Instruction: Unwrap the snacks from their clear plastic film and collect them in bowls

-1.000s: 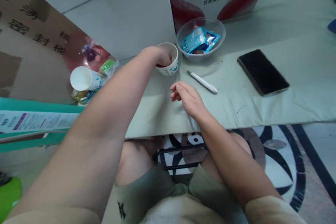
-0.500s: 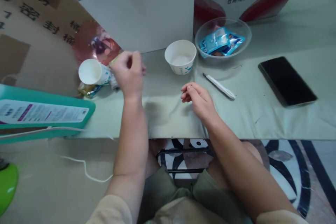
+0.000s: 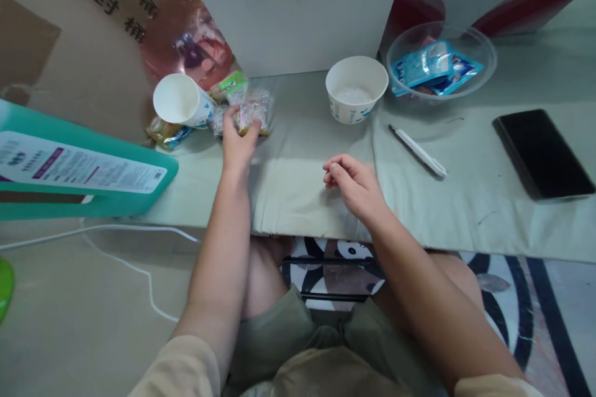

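My left hand [image 3: 239, 142] reaches to a small pile of wrapped snacks at the left back of the table. Its thumb and fingers straddle a clear-wrapped snack packet [image 3: 244, 116], with a finger at one side and the thumb at the other. Just left of it leans a white paper cup [image 3: 179, 101], tipped with its mouth toward me. My right hand [image 3: 356, 187] hovers near the table's front edge, fingers curled and thumb against them, nothing visible inside. Beyond it stands a white paper bowl [image 3: 352, 105]. To its right lies a white pen-shaped tool [image 3: 421, 154].
A clear plastic bowl [image 3: 488, 65] holds blue packets at the back right. A black phone [image 3: 542, 154] lies far right. Cardboard boxes [image 3: 298, 12] line the back. A green jug [image 3: 153, 189] stands at the left, with a white cable [image 3: 139, 227] below it.
My left hand has gone from a raised fist down onto the snack packets, its fingers spreading around one. My right hand keeps its curled pose. The view has shifted left.
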A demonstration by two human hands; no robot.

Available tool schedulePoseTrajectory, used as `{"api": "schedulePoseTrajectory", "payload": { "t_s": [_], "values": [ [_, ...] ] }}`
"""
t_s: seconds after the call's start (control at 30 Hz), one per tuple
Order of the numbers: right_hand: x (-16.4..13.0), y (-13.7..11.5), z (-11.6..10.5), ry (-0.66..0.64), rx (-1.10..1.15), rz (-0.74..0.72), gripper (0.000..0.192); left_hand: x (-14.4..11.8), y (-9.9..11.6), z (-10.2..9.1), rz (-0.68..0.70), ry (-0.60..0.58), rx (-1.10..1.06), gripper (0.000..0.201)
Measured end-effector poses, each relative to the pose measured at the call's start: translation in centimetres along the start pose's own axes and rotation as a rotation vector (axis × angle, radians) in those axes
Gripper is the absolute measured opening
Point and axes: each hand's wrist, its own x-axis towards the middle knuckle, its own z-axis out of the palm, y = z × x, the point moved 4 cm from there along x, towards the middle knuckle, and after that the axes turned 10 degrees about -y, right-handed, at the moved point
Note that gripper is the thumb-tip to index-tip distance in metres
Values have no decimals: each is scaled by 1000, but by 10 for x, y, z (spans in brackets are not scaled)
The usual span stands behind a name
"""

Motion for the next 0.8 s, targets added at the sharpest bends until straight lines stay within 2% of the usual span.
{"api": "schedulePoseTrajectory", "payload": {
  "t_s": [0.17,0.27,0.47,0.57,0.67,0.77,0.8],
  "values": [
    [0,2,-2,6,-28,16,24,2,5,10,-63,101,-147,25],
    [2,3,-3,7,-38,14,23,-10,10,4,-153,60,-274,28],
    [2,4,-4,-5,-54,16,24,-43,29,-31,-253,-225,-469,41],
    [1,3,-7,50,-18,5,24,-57,41,-42,-279,-389,-528,54],
    [-1,4,-8,34,151,22,38,-66,48,-35,-311,-545,-575,69],
    [-5,7,-2,-115,262,75,59,-68,51,-10,-338,-648,-621,64],
    [-6,10,-2,-125,251,84,64,-67,52,0,-336,-657,-628,61]
  ]
}}
